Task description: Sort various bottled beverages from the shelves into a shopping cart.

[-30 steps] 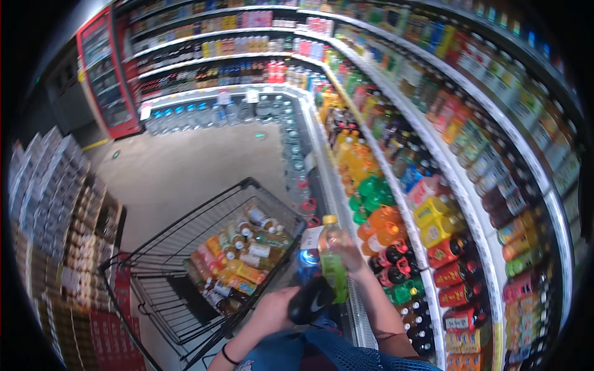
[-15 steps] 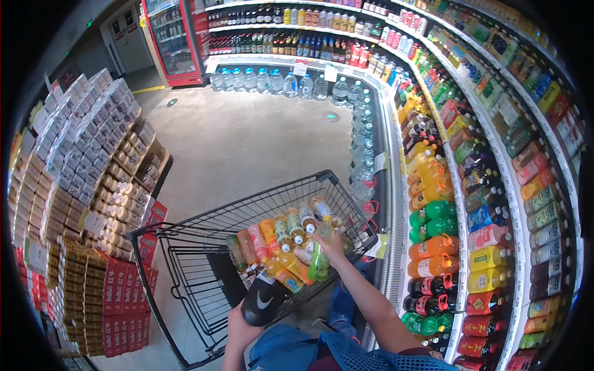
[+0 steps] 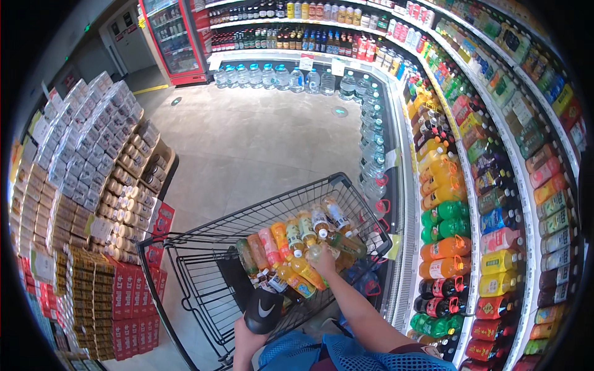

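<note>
In a black wire shopping cart [image 3: 213, 224], drink bottles lie side by side: reddish-brown, pink [image 3: 268, 246], orange [image 3: 285, 241] and white-capped ones. Reaching in from the lower right, my right hand [image 3: 323, 261] has its fingers closed around a pale, see-through bottle [image 3: 314, 251], partly covered by them. Yellow-orange bottles [image 3: 304, 271] lie just left of that hand. My left hand [image 3: 249, 339] is at the cart's near side, against a black rounded object [image 3: 263, 311] with a white curved mark. This object hides its fingers, so their grip does not show.
Shelves of soft-drink bottles [image 3: 447, 247] line the right side. Large water bottles [image 3: 268, 76] stand along the back and right edge. On the left are stacked cans [image 3: 80, 142] and red cartons [image 3: 135, 290]. A red-framed cooler [image 3: 175, 43] stands at the back left.
My right hand has moved left and nearer within the cart. The green bottle seen beneath it before no longer shows. The whole view has shifted slightly; my left hand stays by the black object.
</note>
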`<state>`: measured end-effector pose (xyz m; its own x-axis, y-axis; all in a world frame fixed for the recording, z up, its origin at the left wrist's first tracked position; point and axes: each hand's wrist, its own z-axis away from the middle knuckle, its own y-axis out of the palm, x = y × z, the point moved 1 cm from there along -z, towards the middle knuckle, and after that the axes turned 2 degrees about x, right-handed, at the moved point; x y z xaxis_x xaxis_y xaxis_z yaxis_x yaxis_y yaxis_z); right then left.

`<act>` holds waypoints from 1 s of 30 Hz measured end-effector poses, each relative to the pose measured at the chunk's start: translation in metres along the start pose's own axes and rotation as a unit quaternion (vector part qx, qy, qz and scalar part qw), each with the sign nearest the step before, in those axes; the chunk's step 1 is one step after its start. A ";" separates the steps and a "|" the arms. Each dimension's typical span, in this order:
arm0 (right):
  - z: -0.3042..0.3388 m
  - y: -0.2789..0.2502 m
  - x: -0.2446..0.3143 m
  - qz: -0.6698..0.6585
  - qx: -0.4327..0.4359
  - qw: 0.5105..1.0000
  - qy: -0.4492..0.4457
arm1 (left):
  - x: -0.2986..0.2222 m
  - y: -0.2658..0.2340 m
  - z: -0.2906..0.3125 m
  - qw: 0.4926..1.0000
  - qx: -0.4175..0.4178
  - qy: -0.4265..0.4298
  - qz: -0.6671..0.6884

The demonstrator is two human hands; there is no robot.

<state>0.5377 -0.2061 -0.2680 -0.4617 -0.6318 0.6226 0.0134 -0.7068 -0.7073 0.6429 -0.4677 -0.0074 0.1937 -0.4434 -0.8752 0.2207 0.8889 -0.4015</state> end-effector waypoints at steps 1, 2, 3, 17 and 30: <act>-0.001 -0.002 -0.001 0.004 0.016 1.000 -0.013 | 0.000 0.000 -0.001 1.000 0.007 0.003 -0.003; 0.000 -0.005 -0.003 0.009 0.031 0.999 -0.026 | -0.001 0.001 -0.003 1.000 0.020 0.006 -0.001; 0.003 -0.007 -0.006 0.005 0.023 1.000 -0.019 | -0.002 0.003 -0.005 0.999 0.034 0.009 0.001; 0.133 -0.212 -0.069 -0.255 -0.164 0.949 -0.090 | 0.001 0.090 -0.028 0.971 0.222 0.063 -0.069; 0.540 -0.530 -0.177 0.381 -0.793 0.408 0.245 | 0.101 0.180 -0.013 0.954 0.215 0.188 -0.090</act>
<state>1.0915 0.1087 0.1775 -0.9863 -0.0610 0.1531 -0.0917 0.9750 -0.2022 0.6898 -0.3509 -0.1712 -0.2243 -0.4401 -0.8695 0.6054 0.6362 -0.4782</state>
